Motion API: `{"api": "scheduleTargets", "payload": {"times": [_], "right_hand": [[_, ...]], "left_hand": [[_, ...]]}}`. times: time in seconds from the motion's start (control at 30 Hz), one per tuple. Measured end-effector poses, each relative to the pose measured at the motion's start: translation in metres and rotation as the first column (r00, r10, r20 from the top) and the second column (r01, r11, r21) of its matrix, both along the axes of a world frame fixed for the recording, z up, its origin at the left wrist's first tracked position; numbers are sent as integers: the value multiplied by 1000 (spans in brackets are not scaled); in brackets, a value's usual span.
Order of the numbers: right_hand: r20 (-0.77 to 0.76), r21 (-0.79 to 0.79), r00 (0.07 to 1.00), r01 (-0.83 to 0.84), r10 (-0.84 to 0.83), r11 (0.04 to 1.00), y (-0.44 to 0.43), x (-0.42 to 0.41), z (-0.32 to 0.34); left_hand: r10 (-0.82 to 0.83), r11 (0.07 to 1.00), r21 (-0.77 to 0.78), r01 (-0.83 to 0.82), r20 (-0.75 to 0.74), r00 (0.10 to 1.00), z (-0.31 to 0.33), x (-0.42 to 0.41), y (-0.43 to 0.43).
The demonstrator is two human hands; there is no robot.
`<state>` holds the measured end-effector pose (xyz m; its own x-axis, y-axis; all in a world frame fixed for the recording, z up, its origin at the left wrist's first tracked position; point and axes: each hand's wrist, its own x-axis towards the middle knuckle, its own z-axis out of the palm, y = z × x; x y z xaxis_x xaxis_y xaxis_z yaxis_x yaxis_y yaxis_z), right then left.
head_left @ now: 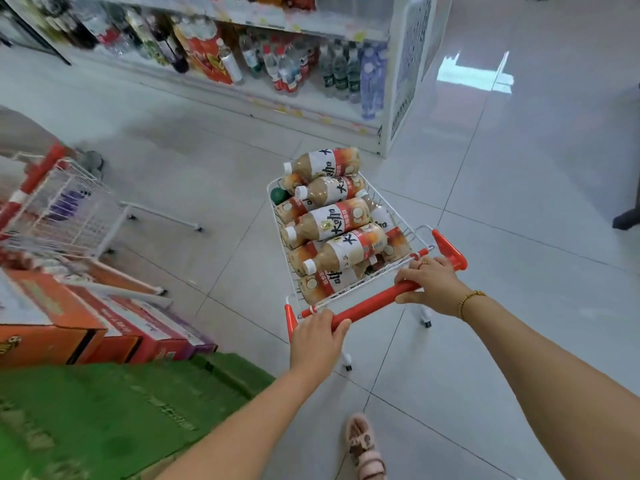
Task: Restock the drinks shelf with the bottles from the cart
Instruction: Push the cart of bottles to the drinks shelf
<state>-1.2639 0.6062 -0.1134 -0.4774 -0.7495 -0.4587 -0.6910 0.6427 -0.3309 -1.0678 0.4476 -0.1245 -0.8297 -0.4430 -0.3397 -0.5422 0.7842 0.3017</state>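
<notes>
Gripping cart handle (367, 304), hands (317, 336) (433, 285) behind bottles (329, 221)

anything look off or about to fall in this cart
Yes: the white wire cart with the red handle is overfilled. The beige drink bottles with red-and-white labels lie heaped on their sides, and the farthest one sits above the far rim, so it might roll off. Nothing looks spilled.

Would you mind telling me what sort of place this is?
Most likely a small supermarket: a stocked drinks shelf, a wire cart piled with bottles, and stacked cartons on the floor.
</notes>
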Motion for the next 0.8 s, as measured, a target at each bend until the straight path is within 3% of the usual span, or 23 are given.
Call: {"api": "scheduleTargets", "payload": {"times": [0.47,0.8], "right_hand": [[-37,24,962,-270,271,963,-211,-192,3],[3,-35,913,-407,408,913,-359,-312,-1]], "left_hand": [[169,983,-74,-166,47,984,1,-160,-164],[295,955,-33,-294,15,955,5,-262,-282]]}}
